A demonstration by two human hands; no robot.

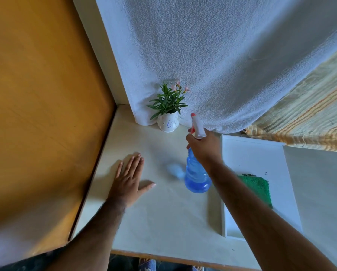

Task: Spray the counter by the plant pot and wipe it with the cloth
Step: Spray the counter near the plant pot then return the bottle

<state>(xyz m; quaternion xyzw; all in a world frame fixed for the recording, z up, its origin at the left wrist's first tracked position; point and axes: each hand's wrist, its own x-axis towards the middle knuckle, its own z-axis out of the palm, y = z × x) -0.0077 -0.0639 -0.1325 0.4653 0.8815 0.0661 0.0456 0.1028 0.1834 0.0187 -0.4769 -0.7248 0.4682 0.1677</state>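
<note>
My right hand (202,147) grips the neck of a blue spray bottle (196,177) with a white and red nozzle, held above the pale counter (163,216). The nozzle points toward a white plant pot (168,123) holding a green plant with pink flowers, at the counter's back. My left hand (129,179) lies flat on the counter, fingers spread, left of the bottle. A green cloth (258,187) lies in a white tray (261,153) to the right, partly hidden by my right forearm.
A white textured sheet (222,55) hangs behind the pot. A striped yellow fabric (310,118) hangs at the right. An orange-brown wooden panel (36,114) borders the counter on the left. The counter's front edge (173,259) runs along the bottom.
</note>
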